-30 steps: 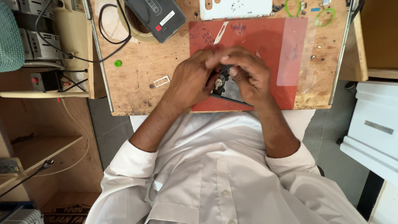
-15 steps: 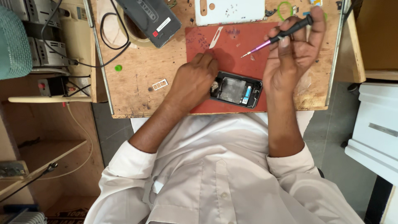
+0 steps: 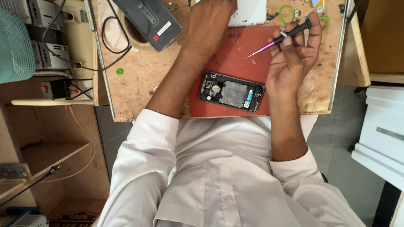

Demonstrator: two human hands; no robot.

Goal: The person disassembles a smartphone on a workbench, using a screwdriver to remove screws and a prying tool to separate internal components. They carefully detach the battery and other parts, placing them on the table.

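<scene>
Your left hand (image 3: 212,19) has moved off the opened phone (image 3: 232,91) to the wooden bench's (image 3: 130,92) far edge; fingers hidden, grip unclear. Phone lies on red mat (image 3: 235,59) near front edge. Right hand (image 3: 294,54) pinches screwdriver (image 3: 281,37), raised, tilted.

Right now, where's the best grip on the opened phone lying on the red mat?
Probably pinch the opened phone across its two long edges, coming from above. It lies flat and face-open on the red mat, internals exposed, so keep off the middle. Neither hand touches it; the right hand holds a screwdriver.
</scene>
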